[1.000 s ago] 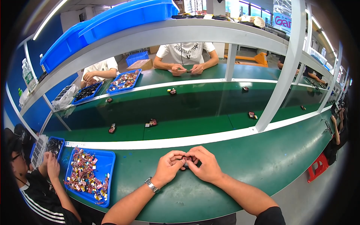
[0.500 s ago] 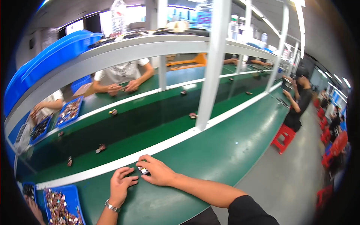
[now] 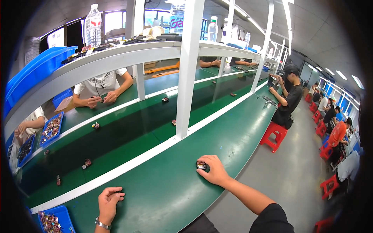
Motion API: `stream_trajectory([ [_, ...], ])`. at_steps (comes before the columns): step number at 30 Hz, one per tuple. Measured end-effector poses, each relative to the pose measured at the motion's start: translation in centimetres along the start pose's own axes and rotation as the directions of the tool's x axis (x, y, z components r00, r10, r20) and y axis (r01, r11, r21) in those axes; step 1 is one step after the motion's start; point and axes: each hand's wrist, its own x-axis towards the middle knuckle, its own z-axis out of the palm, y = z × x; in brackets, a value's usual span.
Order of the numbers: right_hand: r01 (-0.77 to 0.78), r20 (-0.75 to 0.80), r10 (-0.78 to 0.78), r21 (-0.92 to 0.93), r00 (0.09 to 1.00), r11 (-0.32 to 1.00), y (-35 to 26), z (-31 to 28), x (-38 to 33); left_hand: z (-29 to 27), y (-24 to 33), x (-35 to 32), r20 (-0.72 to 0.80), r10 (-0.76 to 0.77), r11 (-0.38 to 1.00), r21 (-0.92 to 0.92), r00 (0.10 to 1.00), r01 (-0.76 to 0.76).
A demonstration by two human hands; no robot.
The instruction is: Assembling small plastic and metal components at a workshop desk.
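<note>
"While the right hand (image 3: 215,173) lies at five o'clock from the view's centre, what does its grip show?"

"Narrow. Thumb and fingers curved round a small, black-edged, blocky piece (image 3: 201,165) with a pale patch on top. It sits at the hand's ten o'clock, on or just above the long, smooth green worktable (image 3: 163,194); cannot tell which."

"And the left hand (image 3: 108,204)?"

"Seven o'clock, well apart from the piece. Fingers loosely bent, a moderate gap to the thumb, grip empty. Silver metal-link wristwatch (image 3: 102,224) below it."

"What lies around?"

"At eight o'clock, a blue rectangular plastic tray (image 3: 66,218) with a heap of small, reddish, mixed-colour parts (image 3: 50,223). Straight white metal rail (image 3: 128,163) along the table's far edge; beyond it, a dark-green strip (image 3: 128,141) with scattered small black-and-red pieces (image 3: 87,163). At three o'clock, a person in dark clothes (image 3: 289,101), seated on a red plastic stool (image 3: 274,135)."
</note>
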Motion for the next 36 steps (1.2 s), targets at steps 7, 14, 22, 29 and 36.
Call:
stream_trajectory([
  [7,0.007,-0.032,-0.008,-0.037,0.999,0.999,1.1,-1.1,-1.8,-0.3,0.1,-0.3,-0.015,0.0,0.999,0.034,1.0,0.0],
  [14,-0.42,-0.628,-0.021,-0.545,0.778,0.726,15.8,-7.0,5.3,0.1,-0.1,0.2,0.006,0.012,0.999,0.035,1.0,-0.013],
  [22,0.326,0.116,-0.308,-0.208,0.944,0.922,-0.2,3.2,6.4,-0.2,0.1,0.1,0.008,-0.013,1.0,0.022,1.0,0.013],
  [29,0.495,0.312,-0.537,0.21,0.784,0.843,-12.7,13.8,8.0,-1.1,-0.2,-0.8,0.056,0.015,0.998,0.055,0.998,-0.018],
  [36,0.114,0.282,-0.251,0.426,0.926,0.897,-18.3,20.8,11.7,0.0,-0.8,0.1,0.139,-0.052,0.998,0.039,0.989,0.047],
])
